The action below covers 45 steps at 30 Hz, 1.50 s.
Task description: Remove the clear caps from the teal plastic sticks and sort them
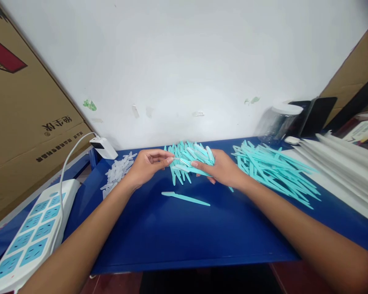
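Note:
My right hand (222, 166) is closed around a bundle of turquoise eyebrow razors (202, 153), its thumb lying across them. The fingertips of my left hand (150, 165) pinch the pale tip of one razor that points left out of that bundle; whether a clear cap is on that tip is too small to tell. Behind and below both hands lies a pile of turquoise razors (178, 176), partly hidden by the fingers. One single razor (185, 198) rests on the blue table (184, 237) nearer to me. Beside my left wrist is a heap of small translucent caps (119, 170).
More turquoise razors (272, 171) are heaped on the right, by stacked white sheets or sleeves (346, 171). A clear jar with a white lid (277, 122) stands behind. On the left are a power strip (33, 232), a white plugged-in device (103, 148) and a large cardboard box (27, 110).

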Each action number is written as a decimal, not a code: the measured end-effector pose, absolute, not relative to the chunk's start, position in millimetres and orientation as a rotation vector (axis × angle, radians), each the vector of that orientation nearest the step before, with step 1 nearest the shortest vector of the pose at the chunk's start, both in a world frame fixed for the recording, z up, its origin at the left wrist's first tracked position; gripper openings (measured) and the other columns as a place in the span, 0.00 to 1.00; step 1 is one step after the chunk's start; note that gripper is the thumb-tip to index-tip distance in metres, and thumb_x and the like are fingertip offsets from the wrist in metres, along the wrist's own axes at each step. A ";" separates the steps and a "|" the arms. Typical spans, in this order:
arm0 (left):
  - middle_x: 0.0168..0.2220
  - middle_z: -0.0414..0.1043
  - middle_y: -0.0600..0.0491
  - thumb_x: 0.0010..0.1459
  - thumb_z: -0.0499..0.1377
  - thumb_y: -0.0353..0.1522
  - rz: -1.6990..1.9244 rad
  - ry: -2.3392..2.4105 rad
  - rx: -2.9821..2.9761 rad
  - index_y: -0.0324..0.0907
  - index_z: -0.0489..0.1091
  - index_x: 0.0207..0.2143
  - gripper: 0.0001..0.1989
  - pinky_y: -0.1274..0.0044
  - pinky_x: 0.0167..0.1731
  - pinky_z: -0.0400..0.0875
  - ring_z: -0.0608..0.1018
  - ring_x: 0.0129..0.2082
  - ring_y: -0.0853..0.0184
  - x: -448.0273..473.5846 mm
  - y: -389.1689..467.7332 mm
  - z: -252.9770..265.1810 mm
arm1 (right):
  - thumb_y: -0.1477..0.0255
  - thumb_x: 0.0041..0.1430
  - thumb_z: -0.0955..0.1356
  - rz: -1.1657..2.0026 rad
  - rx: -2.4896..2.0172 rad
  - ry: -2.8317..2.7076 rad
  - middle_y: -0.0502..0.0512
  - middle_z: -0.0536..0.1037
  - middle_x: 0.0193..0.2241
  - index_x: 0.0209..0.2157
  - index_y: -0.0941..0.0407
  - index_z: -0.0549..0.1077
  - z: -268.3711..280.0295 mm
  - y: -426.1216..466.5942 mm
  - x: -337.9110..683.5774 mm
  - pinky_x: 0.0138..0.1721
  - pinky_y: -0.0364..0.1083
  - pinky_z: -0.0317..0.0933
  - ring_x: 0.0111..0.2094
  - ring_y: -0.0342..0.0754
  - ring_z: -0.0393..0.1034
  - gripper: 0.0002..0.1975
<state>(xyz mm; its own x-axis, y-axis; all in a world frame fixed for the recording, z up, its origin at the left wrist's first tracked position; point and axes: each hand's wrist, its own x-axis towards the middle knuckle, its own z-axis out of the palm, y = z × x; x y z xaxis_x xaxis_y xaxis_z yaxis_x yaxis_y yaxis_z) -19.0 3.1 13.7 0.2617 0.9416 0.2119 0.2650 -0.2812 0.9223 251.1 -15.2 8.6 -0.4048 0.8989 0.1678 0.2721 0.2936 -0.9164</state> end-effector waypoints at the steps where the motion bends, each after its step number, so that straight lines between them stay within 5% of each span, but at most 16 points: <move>1: 0.39 0.83 0.47 0.52 0.73 0.42 1.060 1.118 1.712 0.40 0.83 0.41 0.17 0.76 0.33 0.74 0.80 0.35 0.65 -18.6 2.6 13.8 | 0.51 0.61 0.72 1.121 -1.048 -1.848 0.52 0.81 0.26 0.36 0.56 0.72 8.6 -15.2 251.1 0.16 0.43 0.60 0.13 0.41 0.63 0.21; 10: 0.39 0.84 0.46 0.47 0.76 0.39 1.134 1.106 1.673 0.39 0.83 0.38 0.18 0.70 0.44 0.79 0.84 0.39 0.60 -17.7 0.2 15.3 | 0.53 0.60 0.73 1.133 -1.037 -1.862 0.50 0.79 0.24 0.34 0.55 0.71 7.1 -16.1 251.5 0.16 0.43 0.60 0.13 0.42 0.64 0.20; 18: 0.35 0.84 0.47 0.44 0.78 0.38 1.103 1.122 1.608 0.40 0.84 0.37 0.18 0.69 0.43 0.80 0.85 0.38 0.57 -6.8 -9.0 12.4 | 0.53 0.58 0.74 1.025 -1.071 -1.889 0.44 0.70 0.21 0.33 0.54 0.69 5.8 -18.2 248.0 0.17 0.43 0.58 0.14 0.43 0.65 0.20; 25: 0.46 0.83 0.45 0.46 0.77 0.39 1.106 1.053 1.567 0.42 0.84 0.36 0.16 0.68 0.46 0.79 0.83 0.46 0.55 -0.8 -8.0 3.3 | 0.54 0.58 0.74 1.011 -1.069 -1.859 0.43 0.69 0.21 0.34 0.54 0.69 4.8 -20.3 246.8 0.16 0.43 0.58 0.13 0.43 0.65 0.19; 33: 0.44 0.83 0.47 0.47 0.77 0.36 1.132 0.955 1.561 0.43 0.84 0.34 0.12 0.68 0.47 0.78 0.83 0.46 0.57 0.8 -8.2 -0.2 | 0.55 0.57 0.75 1.003 -1.087 -1.799 0.43 0.67 0.18 0.32 0.53 0.68 4.0 -23.3 244.7 0.15 0.42 0.55 0.13 0.43 0.63 0.19; 41: 0.42 0.84 0.45 0.48 0.75 0.41 1.084 1.049 1.630 0.41 0.84 0.36 0.16 0.66 0.45 0.79 0.83 0.43 0.55 4.1 -12.4 3.7 | 0.54 0.58 0.74 1.045 -1.109 -1.815 0.43 0.67 0.18 0.32 0.53 0.66 4.0 -21.9 245.0 0.15 0.43 0.56 0.14 0.43 0.63 0.20; 45: 0.46 0.83 0.43 0.53 0.72 0.45 0.950 1.093 1.789 0.41 0.82 0.48 0.23 0.67 0.45 0.77 0.83 0.46 0.54 -14.6 -1.2 16.2 | 0.53 0.62 0.71 1.090 -1.087 -1.890 0.45 0.71 0.21 0.34 0.53 0.67 4.7 -20.7 246.2 0.17 0.44 0.57 0.15 0.44 0.64 0.18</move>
